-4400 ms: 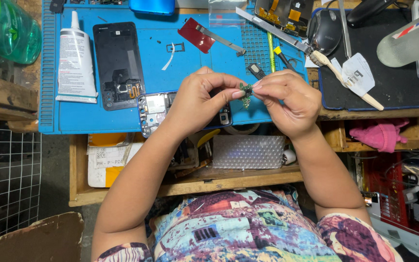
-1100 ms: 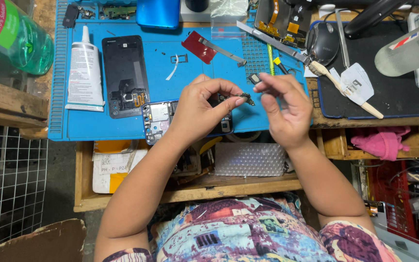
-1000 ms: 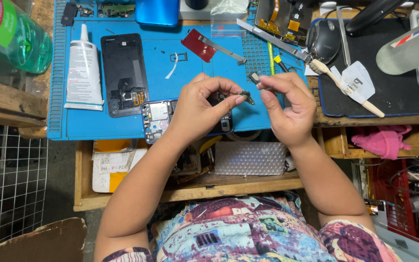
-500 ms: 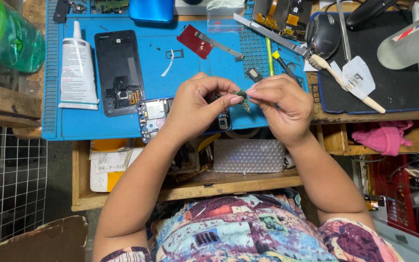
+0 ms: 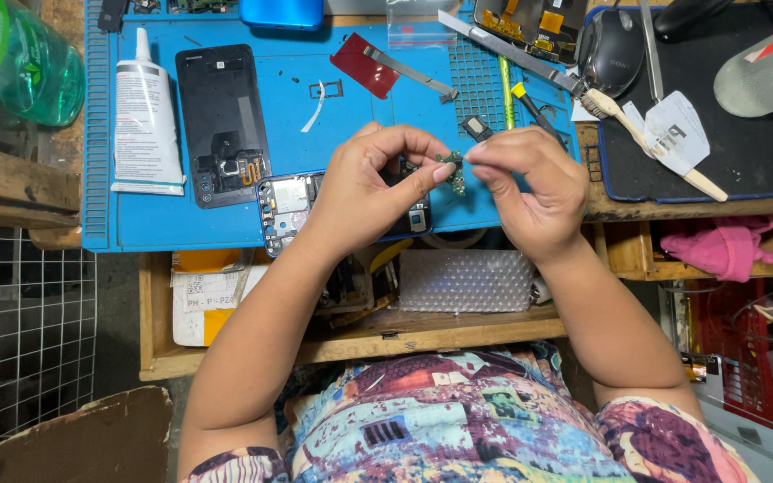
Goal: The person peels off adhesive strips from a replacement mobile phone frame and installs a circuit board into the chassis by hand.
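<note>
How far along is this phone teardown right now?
Done: the black back cover lies off to the side on the blue mat, and the opened phone frame sits with its insides bared. In hand: the left hand and right hand pinch a small green circuit board between their fingers, above the mat. Left: the board is not seated in anything, and the cover is still off.
</note>
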